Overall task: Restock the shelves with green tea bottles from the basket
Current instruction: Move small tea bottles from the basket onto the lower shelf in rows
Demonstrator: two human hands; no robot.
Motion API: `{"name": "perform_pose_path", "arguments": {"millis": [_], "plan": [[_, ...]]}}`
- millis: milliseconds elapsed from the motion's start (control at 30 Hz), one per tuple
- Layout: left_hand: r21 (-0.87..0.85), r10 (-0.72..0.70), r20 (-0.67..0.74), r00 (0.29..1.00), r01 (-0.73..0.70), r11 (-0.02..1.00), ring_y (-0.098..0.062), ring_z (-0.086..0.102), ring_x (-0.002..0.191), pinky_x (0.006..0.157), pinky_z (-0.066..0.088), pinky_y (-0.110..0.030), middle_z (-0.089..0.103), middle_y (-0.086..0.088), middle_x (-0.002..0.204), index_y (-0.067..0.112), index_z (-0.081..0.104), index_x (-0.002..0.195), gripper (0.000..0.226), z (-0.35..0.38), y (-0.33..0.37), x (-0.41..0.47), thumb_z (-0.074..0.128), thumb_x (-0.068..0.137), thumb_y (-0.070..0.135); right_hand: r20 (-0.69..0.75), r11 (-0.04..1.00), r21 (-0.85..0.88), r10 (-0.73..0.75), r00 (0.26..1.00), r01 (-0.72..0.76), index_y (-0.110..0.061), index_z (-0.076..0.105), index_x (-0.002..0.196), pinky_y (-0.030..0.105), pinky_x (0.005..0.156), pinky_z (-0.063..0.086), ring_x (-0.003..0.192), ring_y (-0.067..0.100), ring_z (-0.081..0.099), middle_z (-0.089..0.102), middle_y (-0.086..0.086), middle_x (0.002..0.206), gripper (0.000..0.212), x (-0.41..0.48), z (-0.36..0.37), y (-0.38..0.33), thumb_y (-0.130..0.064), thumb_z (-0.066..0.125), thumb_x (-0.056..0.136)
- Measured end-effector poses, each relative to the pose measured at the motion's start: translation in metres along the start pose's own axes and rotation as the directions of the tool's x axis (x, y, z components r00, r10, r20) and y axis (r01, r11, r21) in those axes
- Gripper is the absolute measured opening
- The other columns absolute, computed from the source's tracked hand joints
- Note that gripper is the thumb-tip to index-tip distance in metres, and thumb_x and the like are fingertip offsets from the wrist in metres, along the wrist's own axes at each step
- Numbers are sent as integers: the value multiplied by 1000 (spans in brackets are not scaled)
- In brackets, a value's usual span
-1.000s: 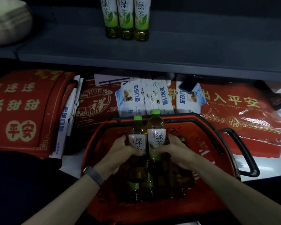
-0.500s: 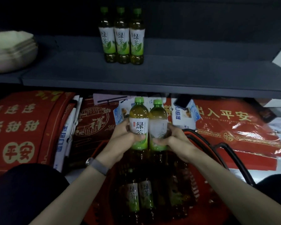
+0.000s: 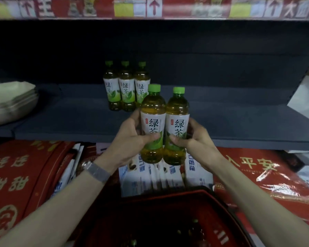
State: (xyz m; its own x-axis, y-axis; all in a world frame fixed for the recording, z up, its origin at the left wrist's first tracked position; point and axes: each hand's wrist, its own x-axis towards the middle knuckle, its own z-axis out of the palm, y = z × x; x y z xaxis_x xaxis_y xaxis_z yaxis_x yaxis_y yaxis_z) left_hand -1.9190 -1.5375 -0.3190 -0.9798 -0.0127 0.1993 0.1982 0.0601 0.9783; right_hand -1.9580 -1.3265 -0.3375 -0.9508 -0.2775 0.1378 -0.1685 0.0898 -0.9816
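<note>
My left hand (image 3: 130, 139) grips one green tea bottle (image 3: 152, 120) and my right hand (image 3: 194, 138) grips a second green tea bottle (image 3: 177, 122). Both bottles are upright and pressed side by side, held in the air at the front edge of the dark grey shelf (image 3: 78, 120). Three more green tea bottles (image 3: 126, 88) stand in a row on that shelf, just behind and left of the held pair. The red basket (image 3: 168, 198) sits below between my forearms, with several bottle caps dimly visible inside.
A stack of pale flat items (image 3: 11, 102) lies at the shelf's left end. Red printed mats (image 3: 20, 175) and white-blue packets (image 3: 159, 177) fill the level below. The shelf to the right of the bottles is bare. A price strip (image 3: 153, 8) runs overhead.
Both hands have lifted the two bottles out of the basket and up to the shelf's front edge. The view has tilted upward, showing more of the shelf.
</note>
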Motion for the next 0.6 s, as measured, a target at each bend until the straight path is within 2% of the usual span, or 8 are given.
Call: {"name": "perform_pose_path", "arguments": {"millis": [133,200,367,500,600], "plan": [[6,73,47,996,-73,997,-7,67,124,100,58,-30,73,11,128,27,56,137,70,6,5,29,75,84,-14,-51,995,-37,-94,994,93,-15,58,136,24,87,61,109,4,72,76,-3,119,50,16,-12,-3,-3,79,91],[0,104,36,994,-104,995,-9,65,128,103,57,-31,71,8,134,23,53,143,73,9,3,41,75,84,-15,-74,988,-55,-148,986,144,-14,57,137,19,87,60,111,1,71,74,-4,121,51,26,-16,-3,-3,77,92],[-27,146,-15,989,-146,989,-15,65,128,104,57,-37,70,1,136,16,51,146,77,9,-3,66,76,82,-16,-93,974,-105,-210,973,201,-17,51,146,28,101,57,123,5,66,70,-5,132,60,53,-16,0,-11,79,93],[-27,126,-30,992,-127,992,-18,66,128,106,56,-41,69,-3,138,14,48,151,79,7,-14,77,75,83,-15,-122,967,-127,-234,965,219,-17,51,146,35,103,57,123,6,66,70,-4,131,61,66,-13,9,-9,79,92],[-36,115,-18,993,-116,993,-21,66,128,104,57,-41,68,-7,138,12,46,152,78,5,-24,81,74,84,-16,-135,966,-144,-233,963,213,-18,50,148,32,102,57,120,3,66,70,-7,129,65,74,-11,16,-8,80,91]]}}
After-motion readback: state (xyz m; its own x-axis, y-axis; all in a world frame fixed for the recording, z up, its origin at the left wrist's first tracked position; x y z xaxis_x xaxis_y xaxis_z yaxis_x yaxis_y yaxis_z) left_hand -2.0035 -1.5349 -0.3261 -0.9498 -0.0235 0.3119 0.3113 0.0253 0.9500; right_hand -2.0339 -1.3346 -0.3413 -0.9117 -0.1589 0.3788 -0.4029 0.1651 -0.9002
